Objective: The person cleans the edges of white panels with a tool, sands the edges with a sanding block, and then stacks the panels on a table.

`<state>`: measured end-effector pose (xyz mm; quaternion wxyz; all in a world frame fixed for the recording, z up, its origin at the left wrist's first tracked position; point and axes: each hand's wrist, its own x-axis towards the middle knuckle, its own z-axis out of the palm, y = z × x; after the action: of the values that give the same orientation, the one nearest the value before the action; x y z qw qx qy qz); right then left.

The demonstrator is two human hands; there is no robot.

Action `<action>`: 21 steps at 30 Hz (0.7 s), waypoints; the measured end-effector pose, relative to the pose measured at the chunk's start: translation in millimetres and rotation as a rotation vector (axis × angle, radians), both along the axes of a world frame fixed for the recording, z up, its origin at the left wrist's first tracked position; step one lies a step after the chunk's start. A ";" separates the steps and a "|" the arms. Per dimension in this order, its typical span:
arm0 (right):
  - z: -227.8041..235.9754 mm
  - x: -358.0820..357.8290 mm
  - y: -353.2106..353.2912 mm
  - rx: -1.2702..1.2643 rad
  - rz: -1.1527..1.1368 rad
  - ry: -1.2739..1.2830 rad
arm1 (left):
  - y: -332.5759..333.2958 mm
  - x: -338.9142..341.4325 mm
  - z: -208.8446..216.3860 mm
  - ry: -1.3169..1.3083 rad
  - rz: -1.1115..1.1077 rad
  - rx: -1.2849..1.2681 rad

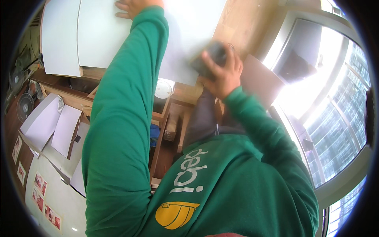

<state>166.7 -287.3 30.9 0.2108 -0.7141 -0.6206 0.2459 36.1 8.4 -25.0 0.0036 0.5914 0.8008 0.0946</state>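
Dark block [216, 53], upper part of the frame, right of centre, over the lower right portion of a white panel [181, 35]. Motion blur smears it, so I can't fairly call its material, or whether its underside touches the panel.

Right grip [229, 71] is closed round the block: fingers laid across it, thumb low along the near side. From my distant seat, I judge this hold keeps the face toward the panel free and lets the palm bear down.

Left grip [136, 5] sits at the top edge of the frame, partly cut off. The fingers I can see are spread, pinching nothing, apparently resting on the pale surface. My reading: it is planted there to steady the sheet and prop the reaching body.

Panel lies flat, with the wooden worktop [239, 23] showing along its right side. Its near edge is close to the wearer's legs, likely so both arms can cover it.

Another pale panel [59, 35] lies upper left, side by side with its neighbour rather than stacked, perhaps to leave its face accessible. White round item [165, 87] sits below the panels, mid-frame, beside the green left sleeve [122, 106]. Window [335, 106], right of frame, throws strong light.
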 end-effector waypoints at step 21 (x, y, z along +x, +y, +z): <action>-8.5 -11.3 -28.0 -0.001 0.236 0.014 | -0.7 -1.1 8.8 -0.033 0.027 -0.087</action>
<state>155.4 -315.3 22.4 0.1843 -0.6343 -0.6988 0.2745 35.0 7.7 -16.2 0.0410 0.5783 0.8118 0.0695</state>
